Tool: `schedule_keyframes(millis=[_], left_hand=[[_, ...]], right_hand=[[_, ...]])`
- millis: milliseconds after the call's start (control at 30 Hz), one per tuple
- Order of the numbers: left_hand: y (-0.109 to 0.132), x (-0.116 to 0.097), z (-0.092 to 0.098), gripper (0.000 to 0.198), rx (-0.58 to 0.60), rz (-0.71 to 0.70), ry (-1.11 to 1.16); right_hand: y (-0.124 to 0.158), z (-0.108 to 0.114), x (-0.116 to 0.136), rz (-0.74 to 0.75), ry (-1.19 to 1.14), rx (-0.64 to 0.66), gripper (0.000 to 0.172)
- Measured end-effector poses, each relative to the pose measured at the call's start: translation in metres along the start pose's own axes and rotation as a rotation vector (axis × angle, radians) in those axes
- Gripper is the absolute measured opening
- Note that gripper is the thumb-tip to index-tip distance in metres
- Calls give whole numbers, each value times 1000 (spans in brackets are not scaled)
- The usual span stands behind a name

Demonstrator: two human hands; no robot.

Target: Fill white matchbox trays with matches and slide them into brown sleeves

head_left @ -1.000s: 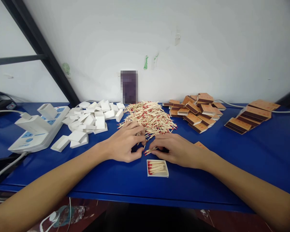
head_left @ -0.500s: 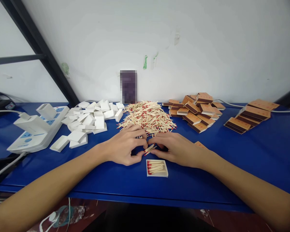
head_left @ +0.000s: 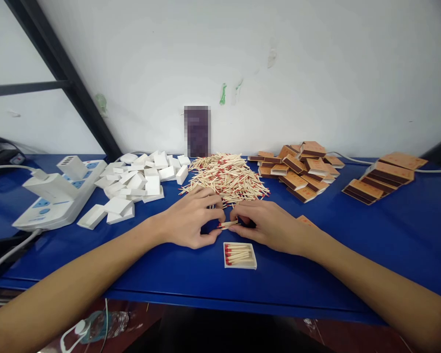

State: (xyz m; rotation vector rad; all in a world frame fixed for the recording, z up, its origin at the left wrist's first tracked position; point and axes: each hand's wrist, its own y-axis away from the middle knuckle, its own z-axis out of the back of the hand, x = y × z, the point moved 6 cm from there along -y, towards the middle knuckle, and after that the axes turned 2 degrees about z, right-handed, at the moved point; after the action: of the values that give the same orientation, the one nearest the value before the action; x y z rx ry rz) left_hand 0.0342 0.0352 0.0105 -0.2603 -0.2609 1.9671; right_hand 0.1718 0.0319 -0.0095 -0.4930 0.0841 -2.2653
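Note:
My left hand [head_left: 191, 218] and my right hand [head_left: 266, 223] meet fingertip to fingertip over the blue table [head_left: 353, 255], just in front of a heap of red-tipped matches [head_left: 228, 177]. Between their pinched fingers lies a small bundle of matches [head_left: 227, 224], held level by both hands. A white inner tray [head_left: 240, 255], partly filled with matches, sits right below the hands. An orange matchbox sleeve [head_left: 306, 220] peeks out behind my right wrist.
A heap of empty white trays [head_left: 139, 181] lies at the left, beside a white power strip [head_left: 53, 193] with plugs and cables. Orange sleeves [head_left: 301, 169] are piled at the right, with a neat stack [head_left: 384, 179] further right. The wall stands close behind.
The small bundle of matches between my fingertips has turned from slanted to nearly level. Both hands have stayed in place, fingers drawn a little closer together.

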Motion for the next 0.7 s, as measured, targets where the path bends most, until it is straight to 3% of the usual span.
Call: schedule_keyframes(millis=[200, 400, 700], left_hand=[[1, 3, 1, 14, 16, 15, -23], [1, 4, 1, 14, 21, 12, -21], [0, 4, -1, 13, 10, 6, -11]], right_hand=[[1, 3, 2, 16, -37, 25, 9], [1, 5, 2, -15, 5, 44, 16], [1, 4, 1, -6, -10, 27, 8]])
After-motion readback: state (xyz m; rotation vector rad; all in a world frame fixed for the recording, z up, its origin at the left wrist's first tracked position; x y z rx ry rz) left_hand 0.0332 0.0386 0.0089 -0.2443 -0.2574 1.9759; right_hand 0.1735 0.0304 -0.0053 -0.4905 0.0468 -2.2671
